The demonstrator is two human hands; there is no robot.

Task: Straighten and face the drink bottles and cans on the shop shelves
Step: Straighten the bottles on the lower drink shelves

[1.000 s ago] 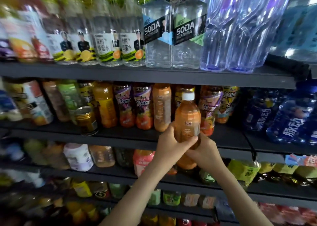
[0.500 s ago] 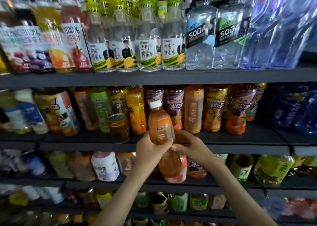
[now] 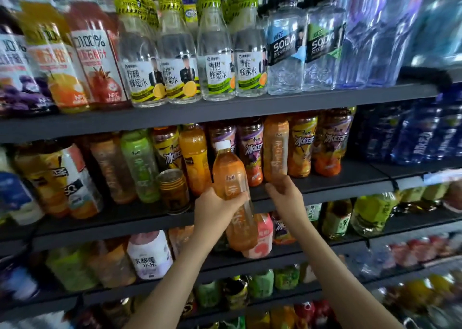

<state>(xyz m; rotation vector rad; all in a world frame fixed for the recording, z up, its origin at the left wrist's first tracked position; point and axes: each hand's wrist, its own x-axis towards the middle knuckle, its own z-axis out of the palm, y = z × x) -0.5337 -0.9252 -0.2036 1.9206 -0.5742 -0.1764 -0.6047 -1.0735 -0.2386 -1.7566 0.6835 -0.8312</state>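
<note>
My left hand (image 3: 215,211) grips an orange tea bottle (image 3: 228,176) with a white cap around its middle. The bottle is tilted slightly left and held in front of the middle shelf (image 3: 337,186). To its right, my right hand (image 3: 287,198) reaches up to a second orange tea bottle (image 3: 276,148) standing in the row on that shelf. Its thumb and fingers close around that bottle's base. Iced-tea bottles with purple and yellow labels (image 3: 301,146) stand on either side of it.
A gold can (image 3: 172,188) stands at the front of the middle shelf, left of the held bottle. The top shelf holds honey-water bottles (image 3: 215,73), soda water bottles (image 3: 285,53) and juice bottles (image 3: 97,61). Blue bottles (image 3: 420,138) fill the right. Lower shelves hold more drinks.
The view has shifted left and closer. My right hand let go of the held bottle and moved up right to the standing orange bottle. My left hand alone keeps the first bottle.
</note>
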